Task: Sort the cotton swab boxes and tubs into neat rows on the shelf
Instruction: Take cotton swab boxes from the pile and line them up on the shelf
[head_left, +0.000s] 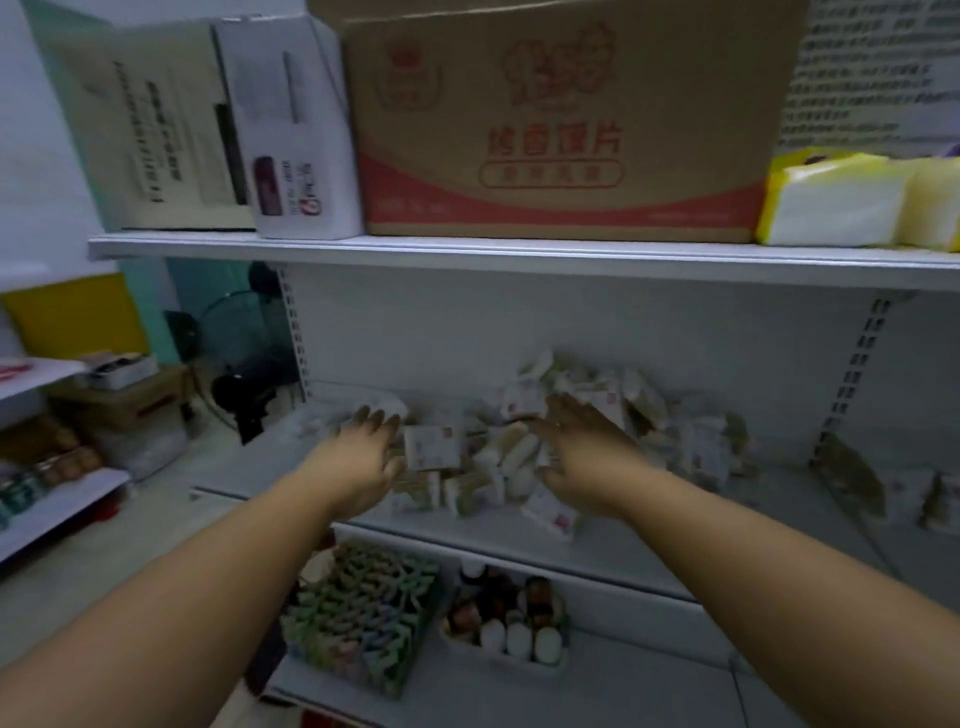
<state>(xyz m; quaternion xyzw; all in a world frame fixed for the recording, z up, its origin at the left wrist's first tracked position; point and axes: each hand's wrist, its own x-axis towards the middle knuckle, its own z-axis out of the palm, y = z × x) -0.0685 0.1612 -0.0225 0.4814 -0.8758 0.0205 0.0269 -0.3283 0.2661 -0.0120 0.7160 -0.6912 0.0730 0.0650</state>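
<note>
White steel shelf (270, 462), middle tier, carried the whole job; the brown cardboard carton (561, 119) sat on the tier above, not in play. Cotton swab boxes (613, 415) lay in a loose heap on the middle tier, centre to right, tipped every way, no rows formed. Blur was too heavy to tell tubs from boxes in the heap. Left hand (363, 452) was at the heap's left edge, fingers straight, palm down; right hand (582, 452) was over the heap's middle, fingers straight, gripping nothing visible. Hands were apart, with one small white box (432, 446) upright between them, just beside the left fingers. My read: very start of sorting, hands set to gather or part the heap. Next move likely called for clearing a bare strip at the left, then standing like boxes face-front, edges touching.
</note>
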